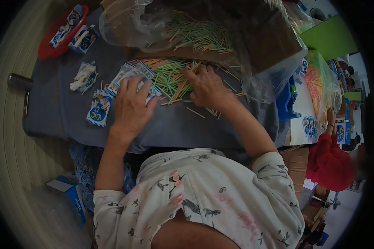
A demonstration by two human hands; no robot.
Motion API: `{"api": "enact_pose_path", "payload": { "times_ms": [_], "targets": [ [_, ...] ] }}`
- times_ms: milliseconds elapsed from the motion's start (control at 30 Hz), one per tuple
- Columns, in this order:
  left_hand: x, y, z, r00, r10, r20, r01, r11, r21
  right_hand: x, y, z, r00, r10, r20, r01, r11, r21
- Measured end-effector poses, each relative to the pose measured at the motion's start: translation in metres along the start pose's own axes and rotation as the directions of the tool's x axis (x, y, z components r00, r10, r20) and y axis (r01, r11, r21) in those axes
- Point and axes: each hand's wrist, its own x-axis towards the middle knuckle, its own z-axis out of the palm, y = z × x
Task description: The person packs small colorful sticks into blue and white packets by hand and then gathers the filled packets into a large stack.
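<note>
My left hand point(132, 106) lies over several clear-and-blue printed packets point(131, 71), its fingers stretched and apart, with part of the packets hidden beneath it. Thin sticks in green, orange, pink and yellow form a pile point(170, 81) on the grey cloth. At the pile's right side, my right hand point(210, 88) has its fingers curled down around some of the coloured sticks; its fingertips are partly hidden. A blue printed packet point(99, 108) lies just left of my left hand. Farther left, white pieces point(84, 78) rest on another blue packet.
A cardboard box lined with clear plastic point(133, 25) holds more sticks point(199, 35) behind the pile. A red basin point(47, 50) with blue packs stands at the back left. On the right are a blue tray point(289, 103) and a co-worker in red point(330, 162).
</note>
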Motion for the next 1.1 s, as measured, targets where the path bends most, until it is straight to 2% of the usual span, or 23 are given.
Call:
{"api": "enact_pose_path", "payload": {
  "times_ms": [67, 100, 167, 233, 267, 333, 367, 400, 433, 500, 533, 567, 600, 633, 700, 733, 800, 933, 1000, 1033, 1100],
  "targets": [
    [0.02, -0.002, 0.008, 0.995, 0.062, 0.078, -0.05, 0.988, -0.144, 0.005, -0.006, 0.002, 1.0, -0.016, -0.026, 0.016, 1.0, -0.015],
    [0.032, -0.002, 0.015, 0.995, 0.055, 0.086, -0.042, 0.988, -0.146, 0.006, -0.009, 0.004, 0.998, -0.031, -0.053, 0.029, 0.999, -0.035],
    [0.062, -0.002, 0.034, 0.954, 0.298, -0.031, -0.3, 0.946, -0.12, 0.007, -0.019, 0.005, 0.997, -0.033, -0.071, 0.03, 0.999, -0.038],
    [0.095, -0.005, 0.042, 0.906, 0.422, -0.039, -0.423, 0.906, -0.026, 0.006, -0.022, 0.003, 0.996, -0.032, -0.081, 0.029, 0.999, -0.042],
    [0.102, -0.018, 0.051, 0.912, 0.409, -0.029, -0.41, 0.911, -0.039, 0.005, -0.022, 0.002, 0.999, -0.008, -0.046, 0.007, 1.0, -0.024],
    [0.104, -0.054, 0.064, 0.944, 0.326, 0.05, -0.326, 0.899, 0.292, 0.005, -0.023, 0.003, 1.0, 0.005, 0.008, -0.005, 1.0, 0.005],
    [0.11, -0.062, 0.056, 0.949, 0.087, 0.305, -0.202, 0.907, 0.369, 0.006, -0.019, 0.002, 1.0, 0.016, 0.006, -0.016, 1.0, 0.024],
    [0.115, -0.069, 0.046, 0.844, -0.17, 0.509, -0.107, 0.876, 0.47, 0.005, -0.015, 0.002, 1.0, 0.031, 0.0, -0.031, 0.999, 0.043],
    [0.108, -0.077, 0.045, 0.839, -0.175, 0.515, -0.105, 0.876, 0.47, 0.003, -0.011, 0.002, 1.0, 0.029, 0.006, -0.029, 0.998, 0.049],
    [0.087, -0.093, 0.041, 0.896, -0.224, 0.383, -0.005, 0.858, 0.514, -0.001, -0.004, 0.003, 0.997, 0.062, -0.053, -0.052, 0.982, 0.179],
    [0.077, -0.097, 0.039, 0.891, -0.24, 0.387, 0.005, 0.855, 0.519, -0.002, -0.003, 0.002, 0.998, 0.05, -0.044, -0.041, 0.982, 0.186],
    [0.068, -0.099, 0.034, 0.976, -0.026, 0.216, -0.02, 0.977, 0.21, -0.002, -0.003, -0.001, 0.997, 0.074, -0.014, -0.07, 0.978, 0.198],
    [0.059, -0.1, 0.028, 0.992, 0.124, -0.032, -0.127, 0.987, -0.1, -0.003, -0.003, -0.005, 0.995, 0.098, 0.014, -0.099, 0.973, 0.209],
    [0.049, -0.096, 0.023, 0.993, 0.112, -0.028, -0.114, 0.989, -0.09, -0.002, -0.003, -0.007, 0.996, 0.083, 0.018, -0.085, 0.972, 0.217],
    [0.03, -0.07, 0.006, 0.959, 0.08, -0.272, -0.146, 0.962, -0.233, -0.003, -0.003, -0.013, 0.997, 0.065, -0.051, -0.068, 0.995, -0.07],
    [0.016, -0.061, 0.003, 0.96, 0.069, -0.27, -0.133, 0.965, -0.226, -0.005, -0.003, -0.018, 0.998, 0.052, -0.047, -0.055, 0.996, -0.065],
    [-0.007, -0.05, 0.002, 0.966, -0.12, -0.228, 0.072, 0.976, -0.207, -0.008, -0.003, -0.03, 1.0, 0.026, -0.018, -0.025, 0.997, 0.071],
    [-0.006, -0.062, -0.018, 0.945, -0.14, -0.295, 0.132, 0.99, -0.046, -0.005, 0.002, -0.042, 0.998, -0.044, -0.046, 0.051, 0.985, 0.167],
    [0.002, -0.087, -0.043, 0.909, -0.164, -0.383, 0.227, 0.966, 0.125, 0.002, 0.0, -0.043, 0.997, 0.041, -0.06, -0.03, 0.984, 0.176],
    [0.001, -0.101, -0.049, 0.904, -0.167, -0.394, 0.24, 0.96, 0.143, 0.003, -0.002, -0.043, 0.997, 0.018, -0.07, -0.005, 0.984, 0.181],
    [0.003, -0.132, -0.061, 0.921, -0.326, -0.215, 0.389, 0.813, 0.434, 0.004, -0.007, -0.038, 0.999, -0.011, -0.052, 0.016, 0.994, 0.11]
  ]
}}
